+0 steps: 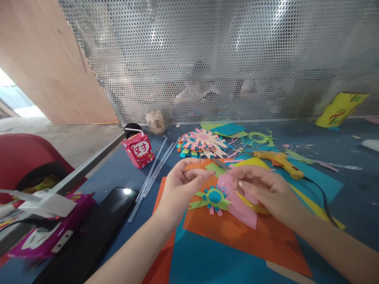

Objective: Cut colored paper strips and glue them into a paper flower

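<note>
My left hand (185, 187) is held above the sheets with its thumb and fingers pinched together; whatever it grips is too small to name. In my right hand (257, 183) are yellow-handled scissors (251, 204), their blades pointing toward the left hand. Below and between both hands lies a blue and green paper flower (215, 197) with green ribbon tails and pink tabs. It rests on an orange sheet (237, 236), beside a pink paper piece (242, 213).
Behind the hands are a pile of paper rosettes (204, 140) and a yellow glue gun (280, 162) with a black cord. To the left are clear glue sticks (154, 169), a red drink box (139, 150) and a black phone (115, 213). A perforated metal panel (177, 47) stands behind.
</note>
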`<action>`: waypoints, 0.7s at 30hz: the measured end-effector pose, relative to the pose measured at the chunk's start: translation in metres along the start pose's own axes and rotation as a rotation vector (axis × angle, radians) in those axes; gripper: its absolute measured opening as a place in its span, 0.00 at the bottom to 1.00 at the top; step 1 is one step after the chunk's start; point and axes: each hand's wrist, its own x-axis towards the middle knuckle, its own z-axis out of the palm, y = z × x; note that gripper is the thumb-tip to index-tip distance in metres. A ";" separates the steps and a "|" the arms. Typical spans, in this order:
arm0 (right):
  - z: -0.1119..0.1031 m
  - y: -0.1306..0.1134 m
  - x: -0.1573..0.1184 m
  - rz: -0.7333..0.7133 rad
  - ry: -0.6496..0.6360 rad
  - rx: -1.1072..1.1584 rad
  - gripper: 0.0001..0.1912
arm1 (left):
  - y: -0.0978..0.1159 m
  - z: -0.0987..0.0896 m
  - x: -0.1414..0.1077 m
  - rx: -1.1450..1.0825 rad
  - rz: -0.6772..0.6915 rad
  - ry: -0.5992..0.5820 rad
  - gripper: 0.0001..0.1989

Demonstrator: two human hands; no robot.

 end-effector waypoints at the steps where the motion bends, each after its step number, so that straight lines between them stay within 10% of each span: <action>1: 0.002 -0.001 0.000 -0.008 0.014 -0.022 0.09 | -0.001 0.001 -0.001 -0.017 -0.023 -0.029 0.18; 21: 0.009 -0.005 -0.001 -0.019 0.181 -0.472 0.07 | -0.010 0.010 -0.008 0.285 -0.115 -0.372 0.13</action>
